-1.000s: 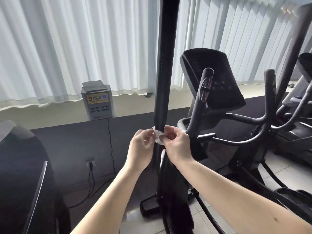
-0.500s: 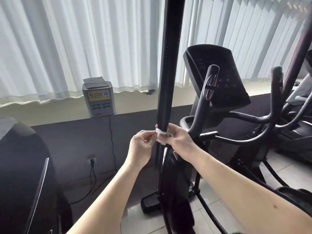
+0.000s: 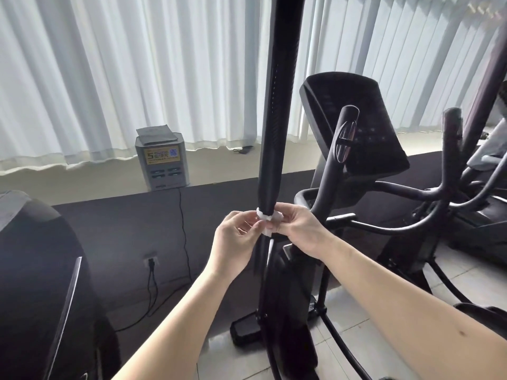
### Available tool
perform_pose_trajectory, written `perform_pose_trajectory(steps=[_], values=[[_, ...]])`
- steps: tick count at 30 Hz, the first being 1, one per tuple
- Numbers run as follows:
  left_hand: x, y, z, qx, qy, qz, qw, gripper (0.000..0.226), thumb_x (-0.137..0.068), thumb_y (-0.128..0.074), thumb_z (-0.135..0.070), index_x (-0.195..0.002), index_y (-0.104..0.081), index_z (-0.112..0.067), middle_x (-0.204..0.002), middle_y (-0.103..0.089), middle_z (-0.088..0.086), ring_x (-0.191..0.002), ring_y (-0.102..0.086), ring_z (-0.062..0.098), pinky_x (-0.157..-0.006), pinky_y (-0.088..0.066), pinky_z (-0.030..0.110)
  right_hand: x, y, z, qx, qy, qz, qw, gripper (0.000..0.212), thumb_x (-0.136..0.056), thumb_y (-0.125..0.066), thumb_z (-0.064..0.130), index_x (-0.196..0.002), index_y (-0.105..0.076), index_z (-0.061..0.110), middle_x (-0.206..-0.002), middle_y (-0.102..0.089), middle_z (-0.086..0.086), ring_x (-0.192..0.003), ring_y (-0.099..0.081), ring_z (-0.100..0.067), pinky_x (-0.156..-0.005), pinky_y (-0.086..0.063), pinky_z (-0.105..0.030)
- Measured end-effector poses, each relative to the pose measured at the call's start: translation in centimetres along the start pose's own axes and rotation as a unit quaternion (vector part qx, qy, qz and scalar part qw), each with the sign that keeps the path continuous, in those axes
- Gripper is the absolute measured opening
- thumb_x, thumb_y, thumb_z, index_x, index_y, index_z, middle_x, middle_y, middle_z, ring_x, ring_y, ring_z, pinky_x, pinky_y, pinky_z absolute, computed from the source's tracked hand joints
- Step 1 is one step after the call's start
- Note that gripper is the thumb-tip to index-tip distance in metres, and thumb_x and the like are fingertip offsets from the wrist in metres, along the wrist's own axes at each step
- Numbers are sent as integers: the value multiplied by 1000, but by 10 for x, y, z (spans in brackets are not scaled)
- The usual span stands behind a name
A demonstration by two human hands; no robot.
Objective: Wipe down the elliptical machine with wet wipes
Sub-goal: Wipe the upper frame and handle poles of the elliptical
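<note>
A black elliptical machine fills the middle and right, with its tall moving handle bar (image 3: 277, 105) rising in front of me and its console (image 3: 354, 124) behind to the right. A small white wet wipe (image 3: 267, 218) is wrapped around the lower end of that bar's grip. My left hand (image 3: 237, 237) pinches the wipe's left end. My right hand (image 3: 297, 229) pinches its right end from the other side of the bar. Part of the wipe is hidden behind the bar and my fingers.
A grey power-bank station (image 3: 162, 160) stands on the window ledge, its cable running down to a wall socket (image 3: 151, 260). White curtains (image 3: 137, 64) hang behind. Another dark machine (image 3: 41, 283) is at the left, and more exercise machines (image 3: 482, 187) at the right on the tiled floor.
Both hands have brought the wipe from in front of the bar to around it, and the wipe now circles the bar's lower grip. The view has shifted slightly.
</note>
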State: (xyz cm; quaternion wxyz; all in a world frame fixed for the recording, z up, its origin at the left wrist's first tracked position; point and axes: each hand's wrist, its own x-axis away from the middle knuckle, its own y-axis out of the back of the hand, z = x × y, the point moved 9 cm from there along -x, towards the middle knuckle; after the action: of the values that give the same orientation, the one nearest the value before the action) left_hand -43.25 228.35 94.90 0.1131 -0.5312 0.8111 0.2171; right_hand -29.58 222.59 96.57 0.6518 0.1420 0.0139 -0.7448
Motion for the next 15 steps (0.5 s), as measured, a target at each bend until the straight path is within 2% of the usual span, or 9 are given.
perform_pose_trajectory(steps=[3, 5, 6, 8, 10, 12, 14, 15], values=[[-3, -12, 5, -35, 8, 66, 997, 23, -104, -54, -42, -107, -77, -40, -108, -62, -19, -104, -57, 0, -87, -44, 17, 0, -2, -1, 6, -5, 17, 1000, 22, -95, -69, 4, -117, -68, 0, -82, -62, -7, -91, -57, -27, -105, -49, -50], [-7, -15, 11, -63, 11, 88, 994, 34, -107, -46, -43, -102, -79, -34, -111, -60, -20, -118, -47, 0, -100, -36, 18, -1, -1, -2, -2, -13, 23, 1000, 23, -97, -66, 2, -120, -68, 2, -94, -69, -13, -98, -61, -25, -103, -52, -44], [-9, -15, 13, -76, 12, 92, 993, 37, -108, -44, -42, -102, -79, -31, -112, -59, -20, -120, -44, 1, -101, -33, 15, -2, 1, -3, -4, -16, 13, 1000, 23, -97, -65, 2, -120, -70, 4, -105, -72, -16, -101, -65, -24, -100, -54, -42], [-10, -14, 14, -91, 12, 84, 992, 33, -107, -45, -42, -107, -77, -33, -113, -58, -20, -119, -43, 2, -99, -32, 14, -4, 7, -5, 1, -12, -26, 1000, 24, -94, -69, 1, -116, -75, 8, -114, -75, -15, -109, -71, -25, -99, -55, -39], [-8, -8, 16, -73, 20, 48, 996, 26, -105, -51, -41, -118, -72, -34, -113, -59, -18, -111, -52, 2, -94, -40, 17, -3, 10, -9, -1, -6, -70, 998, 24, -89, -74, -2, -109, -78, 11, -108, -76, -16, -107, -73, -28, -99, -56, -38], [-2, 2, 23, -51, 44, 6, 998, 28, -103, -55, -37, -127, -67, -27, -115, -61, -16, -100, -61, 2, -88, -49, 20, 1, 8, -11, -4, 8, -116, 993, 22, -87, -78, 1, -103, -81, 15, -98, -77, -17, -96, -74, -23, -95, -57, -34], [4, 6, 33, -56, 55, -6, 997, 27, -102, -58, -30, -126, -67, -23, -114, -63, -14, -94, -65, 6, -86, -54, 26, 7, 4, -16, -14, 23, -157, 987, 15, -86, -79, 4, -97, -81, 14, -85, -77, -11, -82, -71, -16, -87, -56, -24], [7, 5, 38, -61, 58, -1, 996, 24, -101, -59, -28, -123, -68, -23, -112, -64, -13, -93, -66, 8, -86, -55, 28, 9, 1, -21, -16, 23, -170, 985, 11, -87, -79, 4, -94, -80, 11, -80, -75, -9, -78, -67, -14, -83, -56, -23]])
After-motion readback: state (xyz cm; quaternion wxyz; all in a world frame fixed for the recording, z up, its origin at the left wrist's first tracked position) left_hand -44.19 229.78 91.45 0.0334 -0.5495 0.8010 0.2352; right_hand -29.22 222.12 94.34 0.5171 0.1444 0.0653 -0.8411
